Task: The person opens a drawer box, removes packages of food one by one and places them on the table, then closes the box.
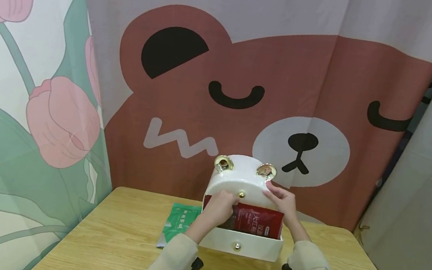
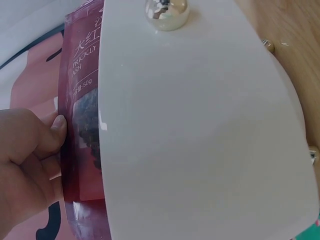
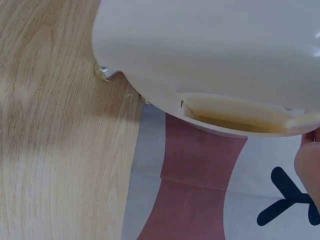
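Note:
A white drawer box (image 1: 242, 167) with gold ears and a gold knob stands on the table, its lower drawer (image 1: 229, 242) pulled out. In that drawer a red packet of prickly ash (image 1: 256, 220) stands up, its dark contents showing through a window. My left hand (image 1: 218, 209) pinches the packet's upper edge with curled fingers; the left wrist view shows the thumb against the red packet (image 2: 85, 125) behind the white drawer front (image 2: 200, 125). With its fingers at the upper right edge, my right hand (image 1: 285, 203) holds the box; most of that hand falls outside the right wrist view.
A green packet (image 1: 181, 220) lies on the wooden table (image 1: 127, 226), left of the box. Behind the table hangs a curtain (image 1: 283, 72) with a bear print. A hollow (image 3: 235, 115) opens in the box's white shell in the right wrist view.

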`<state>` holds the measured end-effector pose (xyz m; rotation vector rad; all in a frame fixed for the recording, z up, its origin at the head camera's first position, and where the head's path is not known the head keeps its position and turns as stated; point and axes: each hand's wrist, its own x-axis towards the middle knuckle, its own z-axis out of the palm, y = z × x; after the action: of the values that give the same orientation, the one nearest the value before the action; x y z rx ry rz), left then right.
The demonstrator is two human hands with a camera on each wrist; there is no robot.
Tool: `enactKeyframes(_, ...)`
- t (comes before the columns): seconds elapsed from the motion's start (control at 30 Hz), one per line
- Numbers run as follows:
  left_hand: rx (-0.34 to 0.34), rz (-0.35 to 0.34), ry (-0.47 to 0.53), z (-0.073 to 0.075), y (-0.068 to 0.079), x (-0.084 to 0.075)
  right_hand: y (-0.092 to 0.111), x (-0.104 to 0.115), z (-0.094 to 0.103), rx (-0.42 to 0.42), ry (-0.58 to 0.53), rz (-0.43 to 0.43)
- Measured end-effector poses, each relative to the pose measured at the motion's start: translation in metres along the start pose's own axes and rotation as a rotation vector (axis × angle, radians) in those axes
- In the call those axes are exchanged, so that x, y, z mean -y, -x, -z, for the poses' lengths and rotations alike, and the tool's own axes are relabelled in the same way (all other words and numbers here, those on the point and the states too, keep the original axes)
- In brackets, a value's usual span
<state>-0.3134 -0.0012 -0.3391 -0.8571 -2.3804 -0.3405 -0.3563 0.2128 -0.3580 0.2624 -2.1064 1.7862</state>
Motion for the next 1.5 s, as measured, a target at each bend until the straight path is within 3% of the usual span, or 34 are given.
enactKeyframes(0.2, -0.032, 0.000, 0.000, 0.005, -0.001, 0.000, 0.006, 0.010, -0.002, 0.008, -0.055, 0.007)
enactKeyframes(0.5, -0.059, 0.022, 0.020, 0.010, -0.002, 0.000, 0.004, -0.001, 0.000, 0.063, -0.118, 0.010)
enactKeyframes(0.73, -0.117, 0.015, 0.004, 0.017, -0.003, -0.001, 0.004, -0.005, 0.002, 0.086, -0.202, -0.027)
enactKeyframes(1.0, -0.151, 0.050, 0.029, 0.023, -0.003, -0.002, 0.012, 0.010, 0.002, 0.101, -0.287, -0.105)
enactKeyframes(1.2, -0.213, 0.025, 0.039, 0.025, -0.004, 0.000, 0.013, 0.013, 0.002, 0.089, -0.256, -0.124)
enactKeyframes(1.5, -0.223, 0.045, 0.039, 0.030, -0.004, 0.003, 0.012, 0.013, 0.000, 0.039, -0.174, -0.066)
